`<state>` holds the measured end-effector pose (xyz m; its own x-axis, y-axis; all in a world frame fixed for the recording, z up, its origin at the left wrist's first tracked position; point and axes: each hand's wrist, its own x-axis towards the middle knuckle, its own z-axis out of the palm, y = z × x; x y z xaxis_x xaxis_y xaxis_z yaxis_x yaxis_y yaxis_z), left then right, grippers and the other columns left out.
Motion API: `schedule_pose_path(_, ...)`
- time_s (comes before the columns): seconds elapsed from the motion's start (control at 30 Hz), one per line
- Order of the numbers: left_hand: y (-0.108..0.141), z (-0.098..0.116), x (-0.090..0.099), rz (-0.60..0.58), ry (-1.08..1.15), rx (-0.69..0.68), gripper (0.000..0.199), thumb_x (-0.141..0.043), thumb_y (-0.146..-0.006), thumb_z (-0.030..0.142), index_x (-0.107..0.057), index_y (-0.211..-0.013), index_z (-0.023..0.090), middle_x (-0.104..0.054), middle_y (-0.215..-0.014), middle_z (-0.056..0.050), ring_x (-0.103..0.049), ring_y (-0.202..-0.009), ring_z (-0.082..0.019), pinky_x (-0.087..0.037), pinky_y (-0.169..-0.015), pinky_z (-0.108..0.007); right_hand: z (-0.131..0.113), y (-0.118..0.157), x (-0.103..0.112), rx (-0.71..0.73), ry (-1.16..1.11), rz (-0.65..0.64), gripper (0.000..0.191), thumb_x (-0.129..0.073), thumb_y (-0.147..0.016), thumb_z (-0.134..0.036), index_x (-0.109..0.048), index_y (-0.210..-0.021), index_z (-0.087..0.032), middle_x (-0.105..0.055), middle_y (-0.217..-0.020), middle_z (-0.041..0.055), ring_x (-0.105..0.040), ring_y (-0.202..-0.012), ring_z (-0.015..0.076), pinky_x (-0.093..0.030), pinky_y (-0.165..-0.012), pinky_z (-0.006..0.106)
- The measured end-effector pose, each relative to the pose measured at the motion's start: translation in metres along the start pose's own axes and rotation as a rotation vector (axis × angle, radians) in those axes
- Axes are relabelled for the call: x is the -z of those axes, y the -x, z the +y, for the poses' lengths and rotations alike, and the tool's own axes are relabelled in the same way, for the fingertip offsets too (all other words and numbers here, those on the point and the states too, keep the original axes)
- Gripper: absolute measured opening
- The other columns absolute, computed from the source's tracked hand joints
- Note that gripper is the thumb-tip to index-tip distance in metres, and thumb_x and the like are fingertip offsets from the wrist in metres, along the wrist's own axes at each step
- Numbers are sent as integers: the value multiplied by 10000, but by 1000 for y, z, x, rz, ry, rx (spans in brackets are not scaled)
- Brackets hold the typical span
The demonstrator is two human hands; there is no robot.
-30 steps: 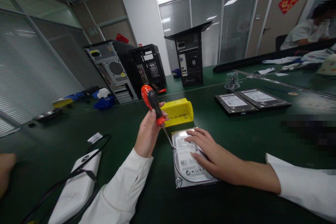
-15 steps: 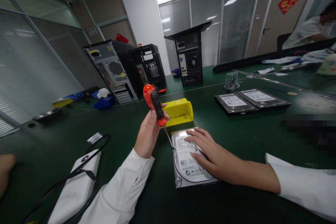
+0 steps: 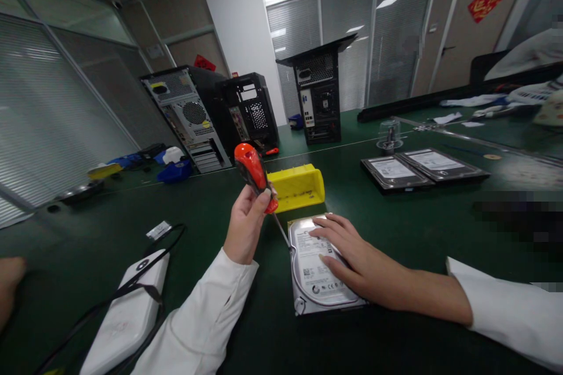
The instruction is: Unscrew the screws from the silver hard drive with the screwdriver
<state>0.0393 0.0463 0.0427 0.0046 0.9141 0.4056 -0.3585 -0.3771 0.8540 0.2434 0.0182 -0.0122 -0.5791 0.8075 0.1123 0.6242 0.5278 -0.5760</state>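
Note:
My left hand (image 3: 247,220) is closed around the lower handle of a red and black screwdriver (image 3: 251,165). The tool leans, its shaft running down to the left edge of a silver hard drive (image 3: 310,278), where the tip appears to touch. My right hand (image 3: 347,255) lies over the drive's right side with fingers spread, covering part of its white label. Just behind the drive sits a yellow bin (image 3: 301,187) with small dark bits inside, probably screws.
Two more hard drives (image 3: 391,171) lie at the right beside a clear plastic cup (image 3: 389,136). Computer cases (image 3: 319,99) stand at the back. A white power bank (image 3: 127,316) with a black cable is at left. Another person's hand (image 3: 11,287) shows at the left edge.
The screwdriver's handle has turned and tipped slightly left in my left hand, with my thumb shifted onto its front. My right hand and the hard drive stay put.

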Motion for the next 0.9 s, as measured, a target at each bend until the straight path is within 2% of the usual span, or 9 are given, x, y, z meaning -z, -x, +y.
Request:
schedule_pose_path(0.37,-2,-1,5,50,-63,-58,279,-815,-572,302,-679,-771,161,-661,-709,6,-601,-682,-110,-487,-640,-170,0,0,2,-31,20,-24,467,-309,-867,-495,-320,-1301,-322,-188,-1436,-90,-48,-1358,171,-184,-1137,423)
schedule_pose_path(0.6,2,0,4,-47,-173,-78,336,-715,-722,321,-661,-1011,161,-708,-844,-48,-641,-792,-151,-498,-731,-214,1,0,0,-23,34,-14,463,-306,-866,-501,-314,-1297,-330,-185,-1435,-100,-37,-1357,156,-173,-1142,413)
schedule_pose_path(0.73,2,0,3,-76,-236,-59,377,-616,-820,305,-569,-1177,196,-696,-966,-54,-614,-878,-138,-466,-710,-174,-1,0,0,-37,45,-13,443,-321,-867,-468,-324,-1286,-328,-184,-1432,-107,-41,-1353,144,-161,-1148,393)
schedule_pose_path(0.9,2,0,2,-135,-176,-46,393,-557,-847,363,-562,-1197,184,-685,-1003,-63,-576,-1002,-182,-444,-800,-216,-2,-1,1,-40,46,-24,451,-312,-866,-479,-315,-1292,-328,-179,-1434,-109,-35,-1355,139,-158,-1151,387)
